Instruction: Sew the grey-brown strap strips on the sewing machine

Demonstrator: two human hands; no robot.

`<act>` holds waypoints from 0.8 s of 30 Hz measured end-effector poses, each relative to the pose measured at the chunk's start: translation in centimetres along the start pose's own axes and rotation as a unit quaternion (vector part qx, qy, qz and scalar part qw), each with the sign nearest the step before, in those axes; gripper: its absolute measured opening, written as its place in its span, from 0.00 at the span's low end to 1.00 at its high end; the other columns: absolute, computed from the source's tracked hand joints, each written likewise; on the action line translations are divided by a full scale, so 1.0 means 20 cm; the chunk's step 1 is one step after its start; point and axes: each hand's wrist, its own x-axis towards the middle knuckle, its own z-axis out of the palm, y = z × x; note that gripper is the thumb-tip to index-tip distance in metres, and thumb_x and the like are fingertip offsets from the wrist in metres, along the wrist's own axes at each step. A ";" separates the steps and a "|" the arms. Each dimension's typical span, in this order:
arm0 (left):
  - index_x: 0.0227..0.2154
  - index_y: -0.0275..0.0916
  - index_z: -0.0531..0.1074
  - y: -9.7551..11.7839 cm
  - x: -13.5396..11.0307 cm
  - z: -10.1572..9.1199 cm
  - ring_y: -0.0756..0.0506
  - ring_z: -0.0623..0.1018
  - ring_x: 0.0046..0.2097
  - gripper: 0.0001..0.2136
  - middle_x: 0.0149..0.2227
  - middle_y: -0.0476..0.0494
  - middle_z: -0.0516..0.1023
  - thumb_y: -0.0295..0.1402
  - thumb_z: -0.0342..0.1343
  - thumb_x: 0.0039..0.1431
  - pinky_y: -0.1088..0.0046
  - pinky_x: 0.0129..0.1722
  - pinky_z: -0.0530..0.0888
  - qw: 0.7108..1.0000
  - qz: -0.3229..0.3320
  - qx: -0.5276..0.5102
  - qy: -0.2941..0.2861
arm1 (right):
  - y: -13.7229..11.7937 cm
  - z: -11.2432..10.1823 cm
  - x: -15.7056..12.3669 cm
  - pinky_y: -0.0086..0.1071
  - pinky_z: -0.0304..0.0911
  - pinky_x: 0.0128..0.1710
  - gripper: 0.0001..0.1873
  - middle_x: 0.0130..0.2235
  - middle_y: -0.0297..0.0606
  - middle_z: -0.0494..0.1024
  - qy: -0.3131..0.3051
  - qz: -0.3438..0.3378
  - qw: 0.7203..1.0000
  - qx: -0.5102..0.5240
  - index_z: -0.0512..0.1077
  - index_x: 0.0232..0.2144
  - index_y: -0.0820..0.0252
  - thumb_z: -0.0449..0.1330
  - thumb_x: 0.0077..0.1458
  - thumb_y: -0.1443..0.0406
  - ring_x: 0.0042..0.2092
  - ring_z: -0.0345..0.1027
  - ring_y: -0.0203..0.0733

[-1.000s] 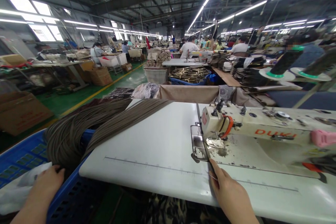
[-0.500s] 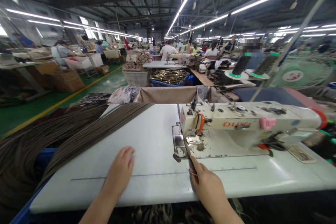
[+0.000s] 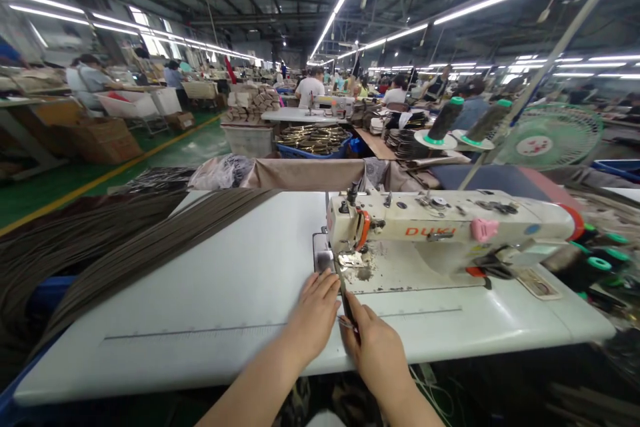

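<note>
Dark brown strap (image 3: 345, 297), narrow and thin, is lying on the white table (image 3: 225, 293) right in front of the sewing machine (image 3: 440, 227), and both hands are pressing in on it from either side. The left hand (image 3: 313, 317) is resting flat with its fingers stretched out, fingertips touching the left edge of the strap just below the metal plate (image 3: 324, 260) at the needle end; it's not gripping anything, just lying open against it. The right hand (image 3: 377, 347) is sitting on the other side, thumb and forefinger pinching the strap's near end, with a bit of thin thread poking out beside the fingers. The strap is running straight up from the hands toward the foot of the machine, though I can't tell whether it's actually sitting under the foot. Off to the left a big bundle of brown strips (image 3: 125, 247) is draping over the table edge and hanging down toward a blue crate (image 3: 47, 287). Behind the machine two thread cones (image 3: 465, 123) are standing on their holders, a fan (image 3: 550, 137) is sitting to the right, and other people are working at tables farther back.
</note>
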 end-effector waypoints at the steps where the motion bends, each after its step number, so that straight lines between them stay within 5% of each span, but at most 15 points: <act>1: 0.62 0.35 0.67 0.01 0.00 -0.01 0.41 0.66 0.69 0.19 0.64 0.38 0.72 0.28 0.46 0.71 0.52 0.69 0.64 1.000 0.004 0.004 0.004 | 0.01 0.00 0.00 0.33 0.71 0.37 0.25 0.46 0.43 0.83 0.000 -0.001 1.000 0.015 0.65 0.64 0.60 0.53 0.65 0.66 0.40 0.81 0.46; 7: 0.64 0.34 0.65 0.03 -0.04 -0.04 0.40 0.64 0.70 0.21 0.66 0.37 0.70 0.36 0.46 0.73 0.54 0.70 0.62 0.999 0.026 0.044 0.002 | 0.10 -0.03 0.04 0.34 0.69 0.33 0.22 0.41 0.41 0.85 0.008 0.040 0.998 0.044 0.68 0.61 0.59 0.50 0.68 0.61 0.36 0.81 0.46; 14: 0.69 0.29 0.57 0.04 -0.03 -0.04 0.36 0.55 0.73 0.36 0.70 0.31 0.61 0.53 0.46 0.70 0.53 0.72 0.57 0.996 0.026 0.086 -0.019 | 0.19 0.00 0.04 0.34 0.67 0.36 0.18 0.42 0.40 0.84 0.074 0.023 0.997 -0.019 0.74 0.52 0.58 0.52 0.62 0.67 0.38 0.79 0.45; 24: 0.67 0.28 0.60 0.04 -0.02 -0.06 0.36 0.58 0.72 0.34 0.70 0.33 0.62 0.53 0.40 0.72 0.55 0.72 0.54 0.997 0.010 0.069 -0.020 | 0.19 0.02 0.02 0.33 0.65 0.37 0.14 0.41 0.36 0.84 0.113 -0.015 0.993 -0.019 0.75 0.46 0.55 0.54 0.60 0.67 0.38 0.77 0.43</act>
